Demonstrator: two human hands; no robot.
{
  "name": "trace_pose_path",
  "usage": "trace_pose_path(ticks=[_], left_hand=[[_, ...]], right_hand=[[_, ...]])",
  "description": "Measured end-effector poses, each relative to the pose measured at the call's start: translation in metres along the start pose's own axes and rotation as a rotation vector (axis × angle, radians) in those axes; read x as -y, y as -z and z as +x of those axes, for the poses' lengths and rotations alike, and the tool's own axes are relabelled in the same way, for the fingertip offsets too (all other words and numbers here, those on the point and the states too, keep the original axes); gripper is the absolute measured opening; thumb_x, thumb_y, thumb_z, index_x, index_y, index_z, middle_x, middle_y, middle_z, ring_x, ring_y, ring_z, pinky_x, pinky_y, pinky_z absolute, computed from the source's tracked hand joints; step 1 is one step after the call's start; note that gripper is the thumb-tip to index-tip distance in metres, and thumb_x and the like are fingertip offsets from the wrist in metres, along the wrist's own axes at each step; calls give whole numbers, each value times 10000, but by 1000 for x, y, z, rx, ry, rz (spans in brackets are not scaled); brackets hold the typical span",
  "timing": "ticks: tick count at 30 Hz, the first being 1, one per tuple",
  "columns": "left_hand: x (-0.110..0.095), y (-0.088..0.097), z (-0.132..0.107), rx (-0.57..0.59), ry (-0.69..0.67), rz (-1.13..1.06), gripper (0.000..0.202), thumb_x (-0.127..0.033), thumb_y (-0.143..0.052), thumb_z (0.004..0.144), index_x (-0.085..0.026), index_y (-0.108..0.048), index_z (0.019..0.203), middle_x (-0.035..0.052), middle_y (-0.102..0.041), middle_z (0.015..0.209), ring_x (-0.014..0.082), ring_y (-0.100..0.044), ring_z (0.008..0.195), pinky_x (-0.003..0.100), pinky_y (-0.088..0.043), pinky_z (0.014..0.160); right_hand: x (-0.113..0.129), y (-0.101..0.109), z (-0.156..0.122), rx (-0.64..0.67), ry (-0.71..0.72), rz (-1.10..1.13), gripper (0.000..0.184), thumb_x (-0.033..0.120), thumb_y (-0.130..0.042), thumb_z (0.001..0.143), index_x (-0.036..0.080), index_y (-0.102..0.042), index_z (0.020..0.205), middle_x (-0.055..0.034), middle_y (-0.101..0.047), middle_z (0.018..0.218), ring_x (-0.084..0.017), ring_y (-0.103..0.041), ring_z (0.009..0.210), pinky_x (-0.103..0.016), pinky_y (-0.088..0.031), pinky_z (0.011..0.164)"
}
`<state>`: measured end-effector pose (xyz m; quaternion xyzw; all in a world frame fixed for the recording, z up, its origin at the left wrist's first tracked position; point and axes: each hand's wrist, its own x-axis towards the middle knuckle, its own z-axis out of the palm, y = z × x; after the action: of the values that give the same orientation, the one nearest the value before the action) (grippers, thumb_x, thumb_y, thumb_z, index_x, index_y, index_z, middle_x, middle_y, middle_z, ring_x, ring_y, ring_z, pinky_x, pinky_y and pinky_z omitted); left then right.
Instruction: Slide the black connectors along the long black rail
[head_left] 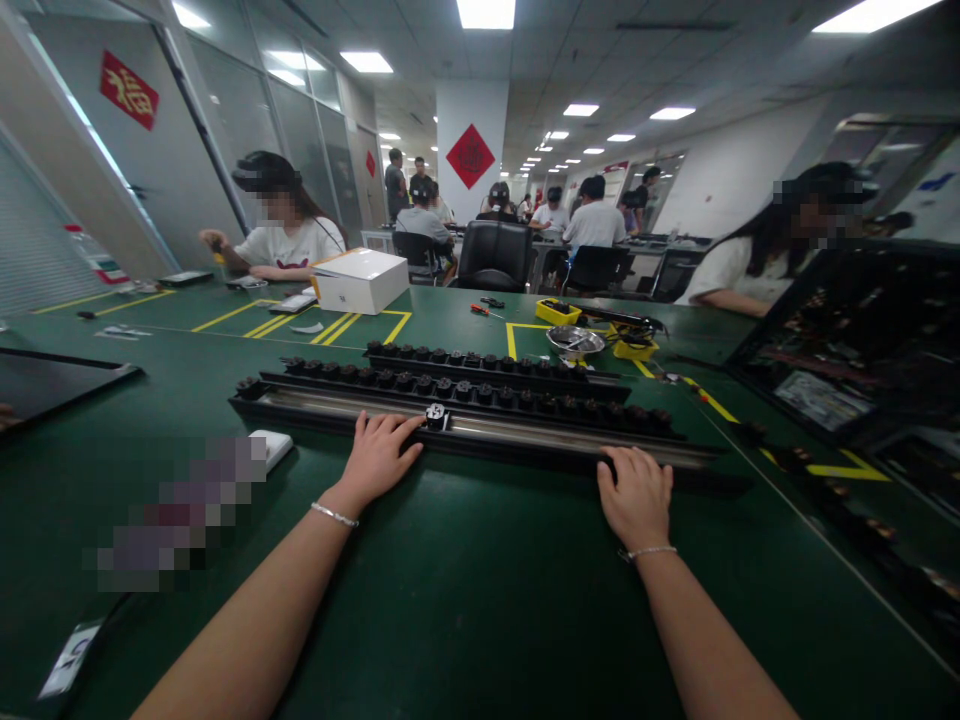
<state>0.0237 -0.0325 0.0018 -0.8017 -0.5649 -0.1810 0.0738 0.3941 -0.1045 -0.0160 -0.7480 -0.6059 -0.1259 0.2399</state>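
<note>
A long black rail with a silver channel [525, 430] lies across the green table [465, 580] in front of me. My left hand [377, 455] rests on its near edge, fingers stretched out, fingertips beside a small black-and-silver slider [436, 416]. My right hand [636, 492] lies flat on the rail's near edge further right, fingers extended. Neither hand holds anything. Behind this rail lie two more black strips [480, 375] studded with several round black knobs.
A white box [361, 279], yellow trays [559, 311] and a metal bowl [574, 341] sit further back. A large black open case [862, 340] stands at right, a dark panel [52, 375] at left. People sit at both far corners and beyond. Yellow tape lines mark the table.
</note>
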Motion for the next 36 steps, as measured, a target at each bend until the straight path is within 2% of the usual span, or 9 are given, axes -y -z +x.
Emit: trace_pose_path(ticks=[6, 12, 15, 17, 22, 36], left_hand=[[-3, 2, 1, 13, -8, 6, 452, -407, -502, 850, -359, -490, 1300, 40, -603, 1134, 280, -478, 1103, 606, -162, 1059], [-5, 3, 1, 21, 1, 13, 451, -401, -508, 845, -352, -495, 1293, 45, -605, 1115, 286, -482, 1110, 623, -165, 1054], [-10, 3, 1, 13, 9, 2, 458, -382, -520, 835, -313, -497, 1287, 58, -603, 1122, 294, -480, 1124, 644, -154, 1054], [-15, 3, 0, 1, -5, -26, 461, -355, -515, 836, -258, -485, 1286, 72, -589, 1174, 289, -468, 1159, 630, -143, 1072], [-21, -1, -1, -14, -75, -76, 468, -303, -504, 834, -157, -453, 1276, 107, -556, 1264, 252, -439, 1232, 517, -157, 1125], [-21, -5, -1, -66, -104, -52, 484, -312, -532, 809, -227, -469, 1281, 68, -602, 1160, 252, -505, 1125, 514, -170, 1116]], right_hand=[[-1, 0, 0, -3, 2, 0, 400, 380, -300, 898, 198, -601, 1088, -106, -602, 1173, -272, -435, 1198, -590, -224, 1041], [0, 0, 0, -8, 3, -2, 399, 377, -302, 897, 195, -597, 1095, -105, -599, 1177, -272, -433, 1201, -588, -217, 1048], [1, 1, 0, 0, -5, -4, 398, 372, -299, 898, 197, -596, 1097, -103, -602, 1173, -271, -433, 1201, -588, -216, 1050], [2, 2, 0, 4, -11, -6, 397, 370, -298, 899, 198, -596, 1096, -102, -603, 1170, -270, -433, 1201, -585, -215, 1053], [2, 2, 0, 11, -16, -9, 398, 373, -305, 897, 194, -595, 1104, -103, -601, 1177, -270, -426, 1208, -583, -218, 1054], [0, 1, 1, 6, -6, -17, 406, 370, -306, 891, 197, -603, 1106, -105, -600, 1177, -270, -426, 1204, -586, -223, 1049]])
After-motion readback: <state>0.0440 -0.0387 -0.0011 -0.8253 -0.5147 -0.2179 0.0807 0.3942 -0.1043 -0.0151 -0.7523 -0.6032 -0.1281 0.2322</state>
